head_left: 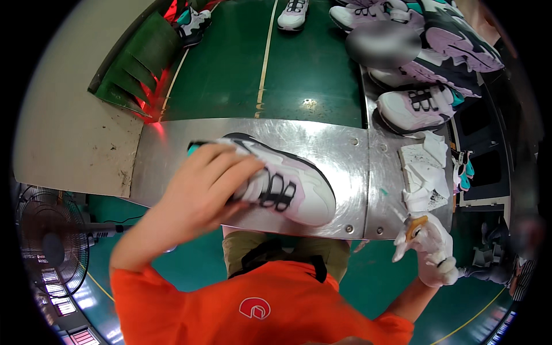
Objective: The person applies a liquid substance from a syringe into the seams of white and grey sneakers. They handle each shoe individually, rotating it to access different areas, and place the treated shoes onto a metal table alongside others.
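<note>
A white sneaker (307,195) with pale lilac panels and black lacing lies on its side on the metal plate, toe to the right. My bare left hand (210,175) is closed over its collar and heel, hiding much of the ankle opening. Off the plate's right corner is my right hand (431,244), in a white glove with thick white material around the wrist. Its fingers are closed around a small tool (415,225) with a yellow-orange part and a thin tip; its exact kind cannot be made out. Crumpled white cloths (424,167) lie just beyond that hand.
Beyond the metal plate (172,155) runs a green belt (224,75) carrying a sneaker (293,14). Another shoe (194,26) sits by a slatted green guard (129,69) with red light. Several sneakers (414,106) are piled at right. A fan (53,247) stands lower left.
</note>
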`<state>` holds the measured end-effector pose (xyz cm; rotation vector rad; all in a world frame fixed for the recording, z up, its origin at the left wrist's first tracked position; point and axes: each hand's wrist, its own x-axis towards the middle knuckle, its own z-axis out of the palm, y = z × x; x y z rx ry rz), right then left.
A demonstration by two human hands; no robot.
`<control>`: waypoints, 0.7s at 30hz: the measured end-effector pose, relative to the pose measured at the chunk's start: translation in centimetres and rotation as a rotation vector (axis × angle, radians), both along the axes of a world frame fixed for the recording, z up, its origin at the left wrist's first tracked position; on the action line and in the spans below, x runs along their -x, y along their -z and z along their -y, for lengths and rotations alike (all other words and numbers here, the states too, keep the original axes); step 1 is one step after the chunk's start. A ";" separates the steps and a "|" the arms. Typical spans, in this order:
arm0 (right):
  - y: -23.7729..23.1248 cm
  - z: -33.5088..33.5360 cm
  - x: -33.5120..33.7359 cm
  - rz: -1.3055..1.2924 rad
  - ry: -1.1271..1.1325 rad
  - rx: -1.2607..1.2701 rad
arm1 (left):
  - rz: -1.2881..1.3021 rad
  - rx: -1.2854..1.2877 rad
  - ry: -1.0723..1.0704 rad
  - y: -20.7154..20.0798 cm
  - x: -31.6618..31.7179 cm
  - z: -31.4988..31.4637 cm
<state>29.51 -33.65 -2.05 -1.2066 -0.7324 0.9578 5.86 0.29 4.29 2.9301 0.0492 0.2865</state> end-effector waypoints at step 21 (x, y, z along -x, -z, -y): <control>1.5 -10.1 1.9 -0.389 -0.265 -0.029 | 0.198 -0.054 -0.056 5.6 5.7 -0.4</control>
